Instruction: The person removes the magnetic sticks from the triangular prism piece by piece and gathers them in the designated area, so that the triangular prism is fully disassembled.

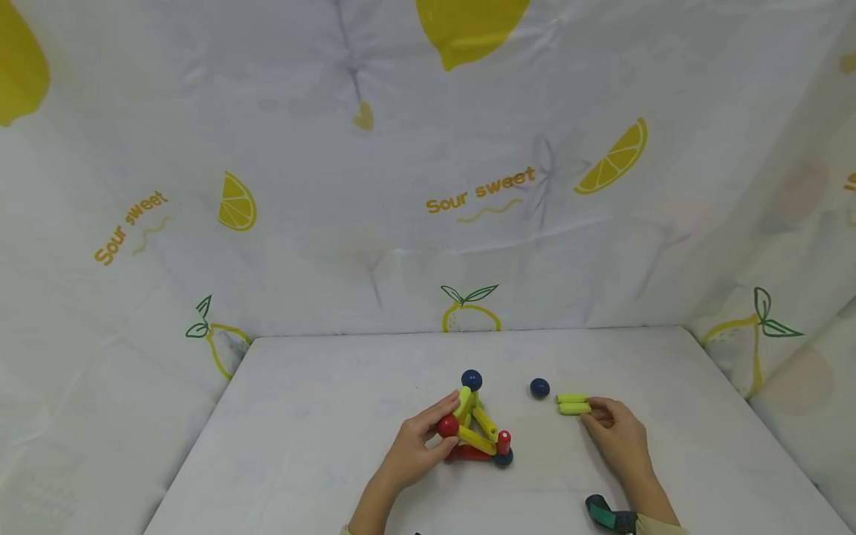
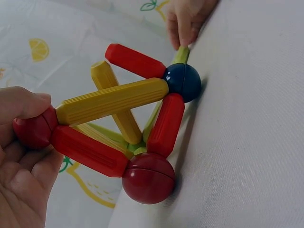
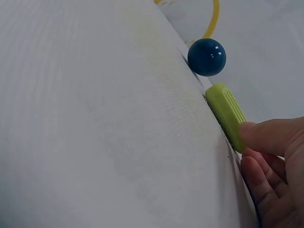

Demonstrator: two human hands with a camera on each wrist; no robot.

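Observation:
My left hand (image 1: 416,447) pinches a red ball (image 2: 35,128) at one corner of a frame built from balls and sticks. The frame has yellow sticks (image 2: 114,99), red sticks (image 2: 90,151), light green ones further back, another red ball (image 2: 148,178) and a dark blue ball (image 2: 184,82) low down. A second dark blue ball (image 1: 471,380) tops its far corner. To the right, my right hand (image 1: 618,438) pinches the end of a light green stick (image 3: 225,114) between thumb and fingers. Two light green sticks (image 1: 574,409) lie side by side there in the head view.
A loose dark blue ball (image 1: 539,388) sits on the white table (image 1: 321,416) between the frame and the green sticks. A black and green strap (image 1: 605,514) is at my right wrist. Behind the table hangs a white cloth (image 1: 301,245) with lemon prints.

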